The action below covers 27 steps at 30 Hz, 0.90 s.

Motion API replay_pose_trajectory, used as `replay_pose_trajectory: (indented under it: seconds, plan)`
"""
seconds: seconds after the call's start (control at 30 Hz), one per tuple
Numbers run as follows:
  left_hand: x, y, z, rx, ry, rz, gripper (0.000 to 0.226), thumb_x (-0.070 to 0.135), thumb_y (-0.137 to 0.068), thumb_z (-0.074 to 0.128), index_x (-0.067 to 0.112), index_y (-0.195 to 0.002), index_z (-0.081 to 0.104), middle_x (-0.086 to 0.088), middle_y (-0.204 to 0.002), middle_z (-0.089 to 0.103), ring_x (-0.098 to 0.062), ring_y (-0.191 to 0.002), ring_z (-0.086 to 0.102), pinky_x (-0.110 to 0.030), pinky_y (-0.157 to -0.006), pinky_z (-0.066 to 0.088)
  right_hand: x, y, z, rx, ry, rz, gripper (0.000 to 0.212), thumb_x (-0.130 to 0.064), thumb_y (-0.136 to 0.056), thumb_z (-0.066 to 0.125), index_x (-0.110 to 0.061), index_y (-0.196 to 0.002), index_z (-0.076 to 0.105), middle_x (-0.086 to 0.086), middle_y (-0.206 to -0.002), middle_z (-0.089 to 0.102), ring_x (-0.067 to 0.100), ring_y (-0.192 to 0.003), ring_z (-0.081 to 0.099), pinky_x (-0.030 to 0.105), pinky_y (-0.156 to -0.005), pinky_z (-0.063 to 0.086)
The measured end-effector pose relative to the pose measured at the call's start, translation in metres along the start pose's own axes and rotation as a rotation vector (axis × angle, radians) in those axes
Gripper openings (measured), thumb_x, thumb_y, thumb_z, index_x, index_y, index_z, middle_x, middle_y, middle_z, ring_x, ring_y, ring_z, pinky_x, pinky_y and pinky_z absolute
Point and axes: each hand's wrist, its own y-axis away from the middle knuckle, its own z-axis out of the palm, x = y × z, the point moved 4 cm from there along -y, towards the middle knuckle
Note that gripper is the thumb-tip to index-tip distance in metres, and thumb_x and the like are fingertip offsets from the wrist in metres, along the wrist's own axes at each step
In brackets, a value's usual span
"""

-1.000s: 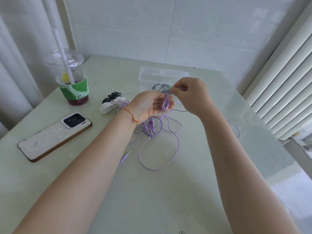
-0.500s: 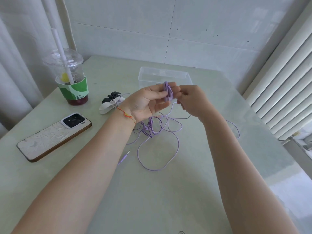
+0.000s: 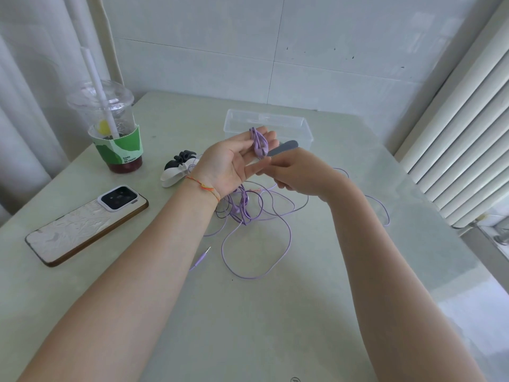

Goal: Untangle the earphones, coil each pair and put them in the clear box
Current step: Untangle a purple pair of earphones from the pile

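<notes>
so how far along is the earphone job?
Early. Done: nothing clearly in the box yet. In hand: left hand is open with a few purple coils wound around its fingers; right hand feeds the cord beside them. Left: most of the purple cord and its plug are loose on the table, and the black-and-white bundle is untouched.
</notes>
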Motion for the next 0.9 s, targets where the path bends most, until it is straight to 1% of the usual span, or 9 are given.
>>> replay_pose_trajectory:
  seconds: [0.1, 0.23, 0.4, 0.5, 0.6, 0.7, 0.77, 0.83, 0.9]
  plan:
    - [0.0, -0.001, -0.004, 0.052, -0.107, 0.014, 0.033, 0.002, -0.099, 0.04, 0.001, -0.127, 0.057, -0.013, -0.127, 0.065, -0.023, -0.115, 0.065, -0.03, -0.074, 0.06, -0.005, 0.001, -0.004, 0.059, 0.028, -0.022, 0.036, -0.027, -0.095, 0.056, -0.034, -0.061, 0.061, -0.009, -0.056, 0.051, 0.005, -0.048, 0.042, 0.017, -0.048, 0.032]
    - [0.0, -0.001, -0.006, 0.104, -0.246, 0.025, 0.034, 0.003, -0.096, 0.05, 0.005, -0.128, 0.059, -0.008, -0.123, 0.068, -0.012, -0.098, 0.07, -0.027, -0.07, 0.058, -0.008, 0.002, -0.007, 0.101, 0.031, -0.033, 0.024, -0.02, -0.092, 0.056, -0.022, -0.07, 0.065, -0.001, -0.061, 0.049, 0.013, -0.054, 0.039, 0.018, -0.045, 0.031]
    - [-0.001, -0.003, -0.008, 0.108, -0.375, 0.039, 0.036, -0.001, -0.094, 0.05, 0.011, -0.125, 0.062, 0.0, -0.117, 0.07, -0.008, -0.097, 0.067, -0.02, -0.066, 0.052, -0.01, 0.0, -0.008, 0.104, 0.081, -0.061, 0.017, -0.022, -0.091, 0.059, -0.016, -0.091, 0.075, 0.002, -0.062, 0.043, 0.015, -0.055, 0.035, 0.025, -0.051, 0.03]
    - [-0.003, -0.007, -0.011, 0.096, -0.425, 0.041, 0.033, 0.0, -0.094, 0.048, 0.016, -0.119, 0.064, 0.001, -0.116, 0.07, -0.011, -0.1, 0.062, -0.024, -0.08, 0.046, -0.01, 0.0, -0.008, 0.124, 0.105, -0.067, 0.016, -0.024, -0.091, 0.061, -0.02, -0.093, 0.076, -0.004, -0.056, 0.04, 0.01, -0.048, 0.033, 0.019, -0.046, 0.029]
    - [-0.006, -0.011, -0.012, 0.088, -0.393, 0.062, 0.033, -0.005, -0.094, 0.046, 0.01, -0.118, 0.063, -0.004, -0.113, 0.069, -0.018, -0.105, 0.061, -0.033, -0.1, 0.045, -0.011, 0.0, -0.009, 0.138, 0.106, -0.069, 0.016, -0.025, -0.092, 0.061, -0.021, -0.095, 0.076, -0.008, -0.051, 0.039, 0.006, -0.04, 0.035, 0.012, -0.041, 0.028]
    - [-0.007, -0.011, -0.01, 0.084, -0.363, 0.077, 0.036, -0.011, -0.094, 0.044, 0.001, -0.125, 0.057, -0.01, -0.109, 0.067, -0.018, -0.093, 0.064, -0.03, -0.088, 0.056, -0.01, -0.001, -0.011, 0.18, 0.134, -0.051, 0.015, -0.022, -0.09, 0.061, -0.021, -0.093, 0.076, -0.009, -0.05, 0.041, 0.005, -0.042, 0.037, 0.011, -0.04, 0.028]
    - [-0.008, -0.012, -0.009, 0.098, -0.388, 0.074, 0.036, -0.014, -0.093, 0.043, -0.001, -0.122, 0.059, -0.011, -0.097, 0.066, -0.018, -0.08, 0.063, -0.031, -0.086, 0.056, -0.008, -0.001, -0.013, 0.225, 0.141, -0.04, 0.013, -0.022, -0.089, 0.062, -0.018, -0.089, 0.074, -0.01, -0.052, 0.043, 0.006, -0.045, 0.039, 0.01, -0.041, 0.029]
    - [-0.009, -0.011, -0.008, 0.101, -0.444, 0.056, 0.033, -0.016, -0.09, 0.042, -0.003, -0.112, 0.063, -0.009, -0.079, 0.064, -0.018, -0.068, 0.06, -0.034, -0.086, 0.055, -0.006, -0.001, -0.016, 0.274, 0.13, -0.033, 0.011, -0.025, -0.088, 0.065, -0.016, -0.084, 0.07, -0.011, -0.056, 0.045, 0.006, -0.049, 0.041, 0.011, -0.043, 0.03]
    - [-0.011, -0.009, -0.005, 0.067, -0.535, 0.023, 0.032, -0.014, -0.09, 0.039, 0.001, -0.097, 0.066, -0.006, -0.07, 0.066, -0.018, -0.07, 0.065, -0.035, -0.082, 0.053, -0.003, -0.002, -0.018, 0.318, 0.111, -0.031, 0.012, -0.028, -0.086, 0.069, -0.017, -0.08, 0.066, -0.011, -0.059, 0.046, 0.005, -0.052, 0.041, 0.016, -0.048, 0.031]
